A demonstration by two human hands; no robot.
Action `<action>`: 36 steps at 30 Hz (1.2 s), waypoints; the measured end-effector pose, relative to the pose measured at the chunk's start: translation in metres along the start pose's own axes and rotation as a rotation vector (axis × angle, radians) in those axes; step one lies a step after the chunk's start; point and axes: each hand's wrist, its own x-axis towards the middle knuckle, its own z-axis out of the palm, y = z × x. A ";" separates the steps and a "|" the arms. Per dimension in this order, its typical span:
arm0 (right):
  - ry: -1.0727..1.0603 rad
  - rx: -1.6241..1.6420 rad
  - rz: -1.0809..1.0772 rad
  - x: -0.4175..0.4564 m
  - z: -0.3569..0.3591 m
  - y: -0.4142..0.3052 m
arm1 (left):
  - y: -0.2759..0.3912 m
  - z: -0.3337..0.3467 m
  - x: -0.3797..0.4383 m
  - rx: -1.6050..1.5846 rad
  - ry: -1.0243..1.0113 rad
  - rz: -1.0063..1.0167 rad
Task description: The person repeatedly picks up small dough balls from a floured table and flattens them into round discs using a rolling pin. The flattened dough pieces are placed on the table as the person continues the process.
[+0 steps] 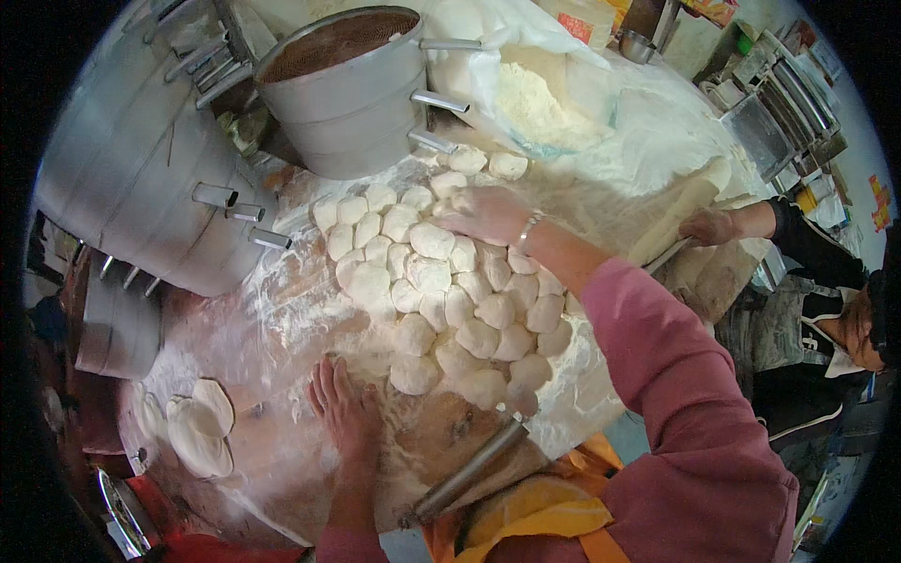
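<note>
Many floured dough pieces (428, 274) lie crowded together on a floury wooden worktable (281, 422). My right hand (486, 211), with a bracelet at its wrist, reaches over the far side of this cluster. Its fingers touch dough there, but how firmly they close on any piece is hidden. To the near left of the cluster, my left hand (345, 405) rests on the tabletop with its fingers spread a little and nothing in it. A grey rolling pin (468, 471) lies by the near table edge. Flattened dough rounds (197, 429) overlap at the left.
Large metal steamers (162, 162) are stacked at left; another steamer tier (345, 105) stands at the back beside an opened flour bag (542, 105). At right, a co-worker's hand (707, 226) holds a blade (667, 255) by a long dough roll (686, 204). A metal bowl (635, 46) sits behind.
</note>
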 end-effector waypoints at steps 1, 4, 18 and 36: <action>0.004 0.034 -0.024 0.003 -0.002 -0.018 | 0.002 -0.002 0.000 -0.006 0.000 0.007; -0.180 0.337 -0.112 -0.003 -0.012 -0.089 | -0.004 0.005 0.000 0.008 -0.005 -0.020; 0.041 -0.362 -0.332 -0.038 -0.018 0.006 | -0.010 0.008 -0.003 0.010 0.092 0.060; -0.107 -0.292 0.006 -0.005 -0.039 -0.073 | -0.022 0.017 -0.008 0.054 0.065 0.011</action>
